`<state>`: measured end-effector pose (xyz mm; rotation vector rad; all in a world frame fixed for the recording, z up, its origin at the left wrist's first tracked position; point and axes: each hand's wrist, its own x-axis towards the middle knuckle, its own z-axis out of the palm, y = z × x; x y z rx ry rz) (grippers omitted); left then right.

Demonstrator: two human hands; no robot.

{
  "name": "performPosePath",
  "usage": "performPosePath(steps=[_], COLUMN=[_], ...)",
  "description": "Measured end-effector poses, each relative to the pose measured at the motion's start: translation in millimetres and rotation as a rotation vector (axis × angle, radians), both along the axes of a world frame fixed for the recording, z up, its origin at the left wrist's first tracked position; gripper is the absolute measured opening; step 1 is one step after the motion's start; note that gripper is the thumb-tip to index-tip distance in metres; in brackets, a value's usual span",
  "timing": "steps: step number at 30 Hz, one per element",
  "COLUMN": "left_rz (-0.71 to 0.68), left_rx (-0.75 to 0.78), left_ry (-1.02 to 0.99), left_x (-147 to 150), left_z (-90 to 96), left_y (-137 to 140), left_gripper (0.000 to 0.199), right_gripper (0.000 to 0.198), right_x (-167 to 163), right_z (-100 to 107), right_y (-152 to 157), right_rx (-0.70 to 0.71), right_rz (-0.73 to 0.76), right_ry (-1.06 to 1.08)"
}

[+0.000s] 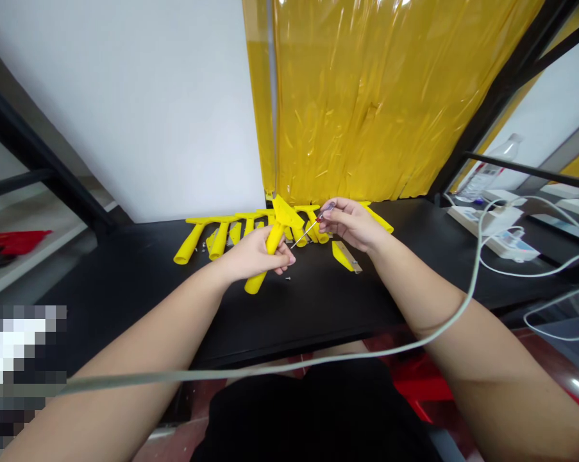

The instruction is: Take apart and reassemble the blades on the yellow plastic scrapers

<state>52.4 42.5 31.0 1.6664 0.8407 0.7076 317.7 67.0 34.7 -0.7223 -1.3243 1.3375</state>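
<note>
My left hand is closed around the tube handle of a yellow scraper, its wide flat head tilted up and away. Between the fingers of my right hand is a small screwdriver with a red and clear handle. Its thin shaft slants down left toward the fingertips of my left hand; whether the tip touches anything is not clear. Below the hands a small screw lies on the black table. To the right lies a yellow blade cover with a metal strip along one edge.
Several more yellow scrapers stand in a row along the back of the table. Behind them hang a white panel and a yellow plastic curtain. A pale cable crosses in front of my forearms. Right: a power strip and bottle.
</note>
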Motion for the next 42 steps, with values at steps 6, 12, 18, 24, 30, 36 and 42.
performPosePath(steps=[6,12,18,24,30,36,42], left_rz=[0.067,0.128,0.087,0.069,0.026,0.030,0.020], left_rx=[-0.001,-0.004,-0.003,-0.026,-0.030,-0.025,-0.036], left_ry=[0.134,0.258,0.338,0.396,0.418,0.407,0.402], left_x=[-3.1,-8.3,-11.9,-11.3,-11.4,-12.6,-13.7], left_z=[3.4,7.3,8.8,9.2,7.4,7.6,8.7], left_y=[0.8,3.4,3.8,3.5,5.0,5.8,5.9], left_gripper=[0.032,0.029,0.028,0.030,0.030,0.029,0.029], right_gripper=[0.029,0.025,0.047,0.038,0.047,0.055,0.050], right_x=[11.3,38.5,61.3,56.5,56.5,56.2,65.8], right_z=[1.7,9.2,7.2,3.1,-0.2,-6.1,4.8], right_y=[6.4,17.9,18.2,16.5,20.7,29.0,26.1], right_rx=[-0.006,-0.004,0.028,0.079,-0.151,-0.193,-0.134], right_rz=[-0.091,-0.428,-0.525,-0.501,-0.452,-0.424,-0.469], right_ry=[-0.021,-0.162,-0.824,-1.062,-0.634,-0.384,-0.281])
